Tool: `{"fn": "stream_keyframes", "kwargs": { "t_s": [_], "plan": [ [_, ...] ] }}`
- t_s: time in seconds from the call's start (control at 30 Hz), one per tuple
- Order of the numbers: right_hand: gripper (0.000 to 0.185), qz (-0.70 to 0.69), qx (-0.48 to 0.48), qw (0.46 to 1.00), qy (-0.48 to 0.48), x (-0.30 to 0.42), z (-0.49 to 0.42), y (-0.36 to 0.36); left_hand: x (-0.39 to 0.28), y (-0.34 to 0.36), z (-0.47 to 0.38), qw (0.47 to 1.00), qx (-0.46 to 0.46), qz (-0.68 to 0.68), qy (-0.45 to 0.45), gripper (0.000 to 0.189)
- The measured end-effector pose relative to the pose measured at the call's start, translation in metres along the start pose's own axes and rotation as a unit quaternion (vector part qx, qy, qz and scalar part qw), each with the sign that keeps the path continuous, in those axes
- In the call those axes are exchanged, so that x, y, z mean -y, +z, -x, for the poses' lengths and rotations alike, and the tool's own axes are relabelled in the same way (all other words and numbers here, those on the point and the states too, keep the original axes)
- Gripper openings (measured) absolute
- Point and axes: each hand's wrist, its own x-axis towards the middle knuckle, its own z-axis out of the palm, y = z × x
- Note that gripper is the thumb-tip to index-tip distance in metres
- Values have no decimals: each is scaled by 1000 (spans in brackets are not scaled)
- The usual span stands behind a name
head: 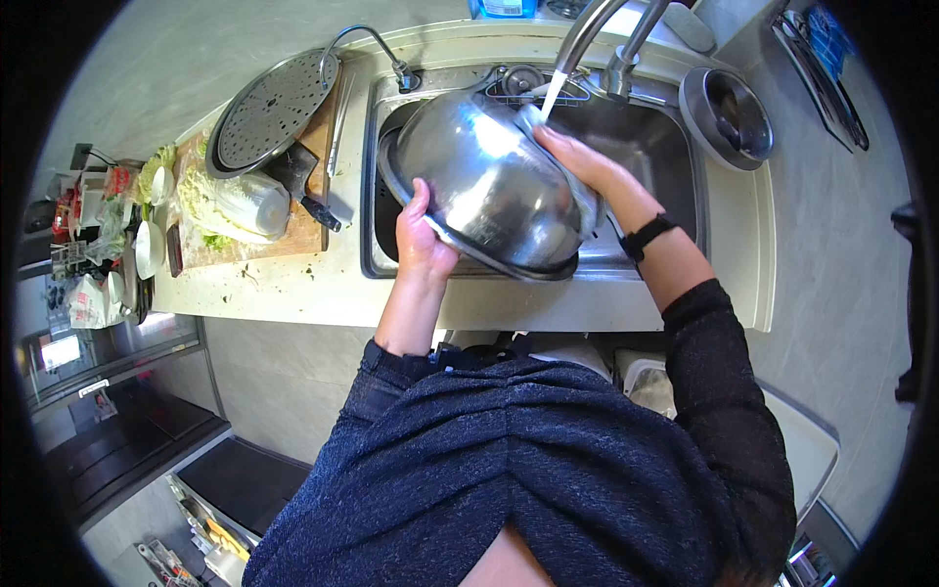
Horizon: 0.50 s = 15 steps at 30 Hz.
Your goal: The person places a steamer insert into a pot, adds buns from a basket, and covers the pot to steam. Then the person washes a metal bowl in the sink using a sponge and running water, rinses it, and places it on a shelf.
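Note:
A large stainless-steel bowl (484,183) is tilted over the double sink (660,147), its rounded outside facing up. My left hand (424,238) grips its rim at the lower left, thumb on the outer side. Against the bowl's upper right side, my right hand (576,155) presses a wet, pale cloth (585,202); the fingers are partly hidden. From the faucet (587,33) water runs down beside the right fingers and the cloth. A black band circles the right wrist.
Left of the sink, a wooden cutting board (308,227) bears napa cabbage (253,208), a cleaver (297,172) and a perforated steamer tray (275,110). A thin curved tap (359,29) stands behind. Nested bowls (726,121) sit at the sink's right. A wire rack (539,95) hangs at the back.

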Motion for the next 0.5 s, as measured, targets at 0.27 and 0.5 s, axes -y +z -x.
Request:
{"fn": "stream_keyframes", "kwargs": {
  "t_s": [0.27,0.5],
  "plan": [
    [63,109,2,992,-68,-23,40,33,-23,-60,-1,997,-72,19,5,34],
    [51,278,-54,942,-180,6,-39,22,-29,-63,4,999,4,21,32,39]
  ]
}}
